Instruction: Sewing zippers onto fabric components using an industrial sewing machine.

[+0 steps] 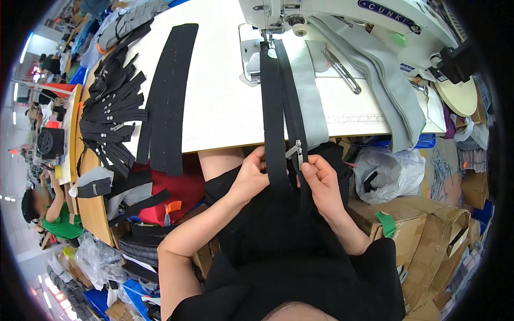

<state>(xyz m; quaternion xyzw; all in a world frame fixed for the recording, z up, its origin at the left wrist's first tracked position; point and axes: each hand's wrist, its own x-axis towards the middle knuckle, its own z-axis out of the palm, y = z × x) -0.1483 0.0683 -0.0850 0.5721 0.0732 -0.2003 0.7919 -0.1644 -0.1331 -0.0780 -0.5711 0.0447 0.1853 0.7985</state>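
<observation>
A black fabric strip (272,107) runs from under the presser foot of a white sewing machine (342,13) down past the table's near edge. Beside it on the right lies a black zipper (292,96) with silver sliders. My left hand (250,174) grips the strip near its lower end, fingers partly behind it. With thumb and fingers closed, my right hand (322,182) pinches the zipper just below the sliders. Grey fabric (316,96) lies under and to the right of the zipper.
Thread snips (342,69) rest right of the needle, beside folded grey strips (383,80). Wide black strips (170,96) and a heap of black zippers (110,107) lie on the left. Cardboard boxes (412,224) and a clear plastic bag (388,171) stand at right. Another person (59,214) works far left.
</observation>
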